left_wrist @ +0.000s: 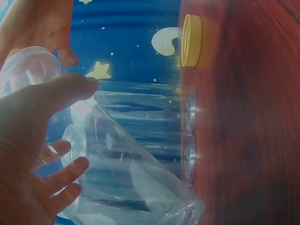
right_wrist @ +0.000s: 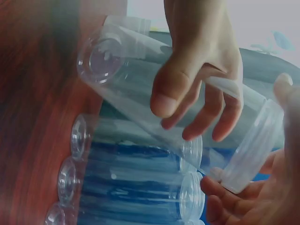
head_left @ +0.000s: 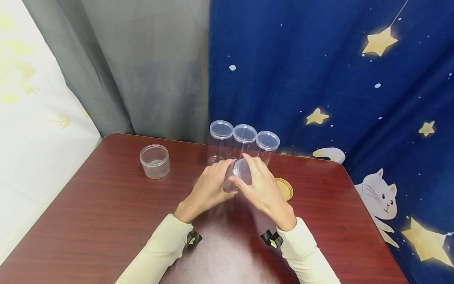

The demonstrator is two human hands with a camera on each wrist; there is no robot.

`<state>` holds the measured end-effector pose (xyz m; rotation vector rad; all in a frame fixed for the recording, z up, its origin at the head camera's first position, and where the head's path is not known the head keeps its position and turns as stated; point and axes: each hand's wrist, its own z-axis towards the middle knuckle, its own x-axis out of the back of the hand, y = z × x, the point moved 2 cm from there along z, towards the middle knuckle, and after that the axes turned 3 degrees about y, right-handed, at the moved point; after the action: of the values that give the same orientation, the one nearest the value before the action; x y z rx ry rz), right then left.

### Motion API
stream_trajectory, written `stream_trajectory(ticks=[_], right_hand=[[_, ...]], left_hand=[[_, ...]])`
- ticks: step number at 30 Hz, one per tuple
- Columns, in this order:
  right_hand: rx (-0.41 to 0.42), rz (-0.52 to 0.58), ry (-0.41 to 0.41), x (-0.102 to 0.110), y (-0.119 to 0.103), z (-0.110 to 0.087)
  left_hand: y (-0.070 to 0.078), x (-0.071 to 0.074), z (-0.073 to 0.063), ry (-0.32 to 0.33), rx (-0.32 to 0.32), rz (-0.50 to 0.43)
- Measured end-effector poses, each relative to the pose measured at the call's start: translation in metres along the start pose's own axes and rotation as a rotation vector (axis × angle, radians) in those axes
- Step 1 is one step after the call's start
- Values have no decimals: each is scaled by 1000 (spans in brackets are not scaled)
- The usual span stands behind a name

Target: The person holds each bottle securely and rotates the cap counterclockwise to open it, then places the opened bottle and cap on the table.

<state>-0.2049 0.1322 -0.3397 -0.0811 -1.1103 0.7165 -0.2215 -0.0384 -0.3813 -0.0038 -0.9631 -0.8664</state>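
Observation:
A tall clear plastic jar [right_wrist: 140, 89] is held tilted over the table, its base toward the left in the head view. My left hand [head_left: 209, 185] grips it around the upper body, thumb on one side and fingers on the other. On its mouth end sits a translucent ridged lid [right_wrist: 253, 147]. My right hand [head_left: 264, 187] holds that lid between thumb and fingers. Just beyond my hands, three more lidded clear jars [head_left: 244, 136] stand upright in a row.
A short, wide clear container [head_left: 156, 167] stands at the back left of the brown table [head_left: 88, 221]. To the right of my right hand lies a gold-yellow lid [head_left: 284, 189]. Blue and grey curtains [head_left: 163, 79] hang behind the table's far edge.

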Motion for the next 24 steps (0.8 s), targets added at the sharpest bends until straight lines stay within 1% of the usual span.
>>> stream_trajectory(ticks=[3, 7, 9, 11, 14, 17, 19, 24], right_hand=[[10, 16, 40, -1, 0, 0], [81, 40, 128, -1, 0, 0], [120, 45, 159, 0, -1, 1], [148, 58, 172, 2, -1, 1], [192, 89, 172, 2, -2, 1], [234, 140, 173, 0, -4, 2], [252, 181, 188, -2, -5, 2], [274, 302, 257, -6, -4, 2]], left_hand=[[2, 0, 0, 4, -7, -12], [2, 0, 0, 3, -9, -64], [1, 1, -1, -4, -4, -90], [1, 1, -1, -15, 7, -115], [0, 1, -3, -51, 41, -159], [-1, 1, -5, -81, 76, -194], [-2, 0, -5, -89, 88, -219], [-2, 0, -3, -107, 87, -272]])
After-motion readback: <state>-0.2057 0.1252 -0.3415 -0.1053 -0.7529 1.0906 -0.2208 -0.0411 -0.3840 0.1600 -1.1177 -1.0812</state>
